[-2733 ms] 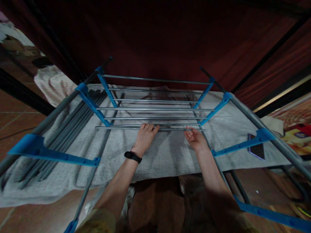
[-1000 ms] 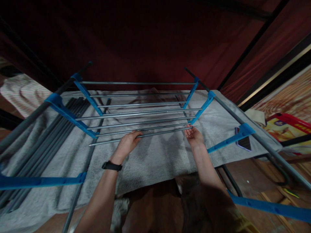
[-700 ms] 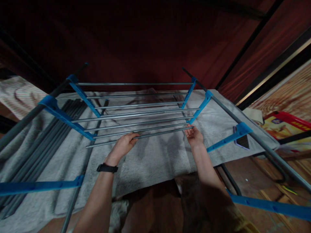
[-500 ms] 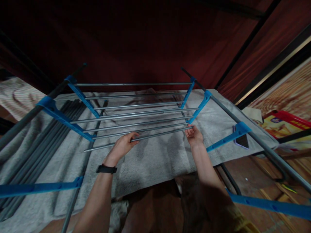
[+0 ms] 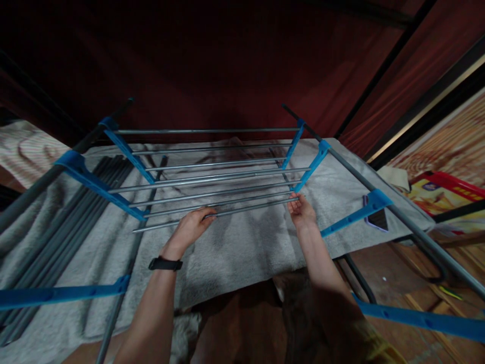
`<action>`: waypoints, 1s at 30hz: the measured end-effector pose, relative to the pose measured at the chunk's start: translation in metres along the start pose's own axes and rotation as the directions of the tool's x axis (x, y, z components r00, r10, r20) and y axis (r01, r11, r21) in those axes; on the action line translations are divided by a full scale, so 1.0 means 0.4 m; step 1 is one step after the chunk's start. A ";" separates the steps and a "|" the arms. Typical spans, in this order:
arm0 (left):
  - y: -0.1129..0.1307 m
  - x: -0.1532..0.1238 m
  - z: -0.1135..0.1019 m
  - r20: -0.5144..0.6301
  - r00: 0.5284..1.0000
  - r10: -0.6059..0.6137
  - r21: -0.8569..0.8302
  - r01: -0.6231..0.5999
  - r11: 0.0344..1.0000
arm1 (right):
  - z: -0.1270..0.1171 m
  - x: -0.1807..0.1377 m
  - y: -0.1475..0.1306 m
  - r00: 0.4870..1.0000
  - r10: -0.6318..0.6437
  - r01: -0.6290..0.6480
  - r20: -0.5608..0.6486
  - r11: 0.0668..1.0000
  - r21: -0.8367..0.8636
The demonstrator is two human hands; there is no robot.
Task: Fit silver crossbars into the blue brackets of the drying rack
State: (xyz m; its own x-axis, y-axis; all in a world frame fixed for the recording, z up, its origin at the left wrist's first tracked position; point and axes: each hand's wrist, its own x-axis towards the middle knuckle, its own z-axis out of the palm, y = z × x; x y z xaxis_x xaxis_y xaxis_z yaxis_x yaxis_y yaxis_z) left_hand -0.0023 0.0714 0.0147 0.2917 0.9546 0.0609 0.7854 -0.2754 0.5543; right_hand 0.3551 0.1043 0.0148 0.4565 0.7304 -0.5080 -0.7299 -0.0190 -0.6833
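Observation:
A thin grey metal rod [image 5: 250,207] runs across in front of me, its left end sticking out free past my left hand [image 5: 194,222]. That hand is closed round the rod left of its middle, with a black band on the wrist. My right hand [image 5: 301,208] pinches the rod's right end with curled fingers, close under a blue plastic bracket [image 5: 304,179]. Behind the rod stands a rack of several parallel rods [image 5: 212,178], held between blue brackets on the left [image 5: 109,188] and right. Thick grey side poles [image 5: 352,172] carry the brackets.
Several loose grey tubes [image 5: 64,242] lie on the grey blanket [image 5: 235,253] at left. A phone [image 5: 377,217] rests at the right, beyond a lower blue bracket [image 5: 348,220]. A red and yellow package [image 5: 450,194] stands further right. Dark red cloth [image 5: 212,65] hangs behind.
The rod's left end has risen slightly and moved a little right, nearer the rack. Both hands keep their hold and have barely shifted.

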 end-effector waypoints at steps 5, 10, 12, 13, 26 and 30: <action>0.012 0.000 0.002 0.003 1.000 -0.018 0.019 0.018 1.000 | 0.007 -0.008 0.009 1.000 0.005 -0.004 0.028 1.000 -0.026; 0.042 -0.002 -0.002 0.009 0.999 -0.054 0.037 0.053 0.998 | 0.013 -0.016 0.035 0.998 0.014 -0.010 0.057 0.998 -0.064; 0.051 -0.002 -0.002 0.011 0.997 -0.075 0.054 0.074 0.996 | 0.014 -0.016 0.046 0.997 0.018 -0.013 0.070 0.997 -0.076; 0.053 -0.002 -0.002 0.008 0.997 -0.082 0.063 0.082 0.995 | 0.013 -0.015 0.050 0.997 0.019 -0.012 0.078 0.997 -0.081; 0.017 -0.010 -0.016 -0.045 0.993 -0.108 0.076 0.111 0.991 | 0.004 -0.007 0.018 1.000 0.018 -0.018 0.005 0.998 -0.059; 0.010 -0.013 -0.021 -0.045 0.994 -0.095 0.075 0.098 0.992 | 0.002 -0.005 0.010 1.000 0.013 -0.013 0.006 0.998 -0.067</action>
State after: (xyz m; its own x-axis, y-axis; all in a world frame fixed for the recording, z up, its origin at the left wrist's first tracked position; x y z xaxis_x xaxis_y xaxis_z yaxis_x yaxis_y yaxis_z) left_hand -0.0053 0.0664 0.0236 0.1909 0.9806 0.0448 0.8491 -0.1878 0.4937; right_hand 0.3507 0.1032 0.0135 0.4436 0.7345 -0.5135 -0.6998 -0.0740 -0.7105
